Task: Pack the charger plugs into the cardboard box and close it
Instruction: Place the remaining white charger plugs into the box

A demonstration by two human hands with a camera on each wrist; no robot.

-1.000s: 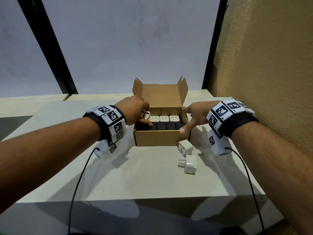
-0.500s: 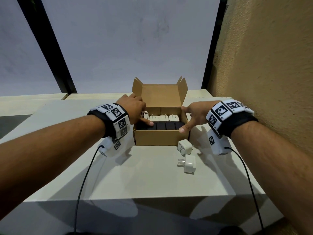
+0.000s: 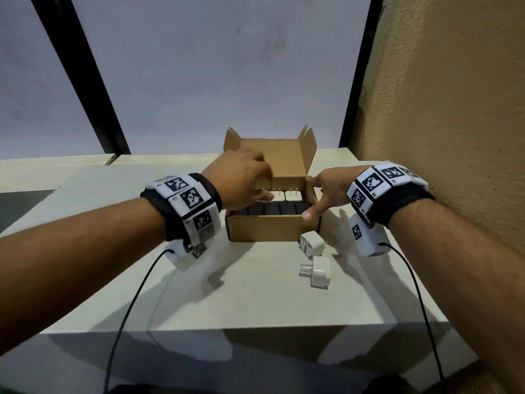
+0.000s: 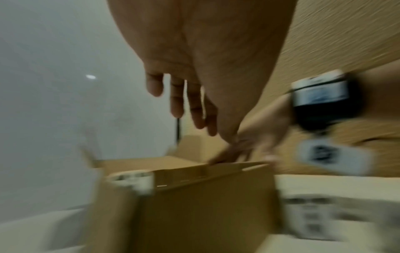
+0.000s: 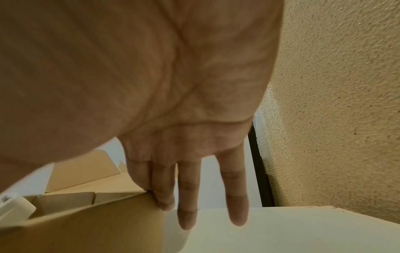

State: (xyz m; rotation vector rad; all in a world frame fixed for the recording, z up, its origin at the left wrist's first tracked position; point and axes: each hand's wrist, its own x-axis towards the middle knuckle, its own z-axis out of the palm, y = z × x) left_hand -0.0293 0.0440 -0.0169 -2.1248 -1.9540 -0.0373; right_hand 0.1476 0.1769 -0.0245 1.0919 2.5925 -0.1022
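Cardboard box (image 3: 270,227) lid up; L hand (image 3: 241,180) above it, fingers loose; R hand (image 3: 329,189) fingers straight against R wall.

One cardboard box (image 3: 272,227), lid open. Inside, front row: five black charger plugs (image 3: 287,208) counted. Back row: two white charger plugs (image 3: 294,195) showed clear, perhaps more hidden behind left hand (image 3: 241,180). Two loose white plugs on table (image 3: 255,294): one (image 3: 312,244) just beside box, other (image 3: 319,271) nearer. Two hands were in view, left and right hand (image 3: 331,189). Two wristbands, two cables.
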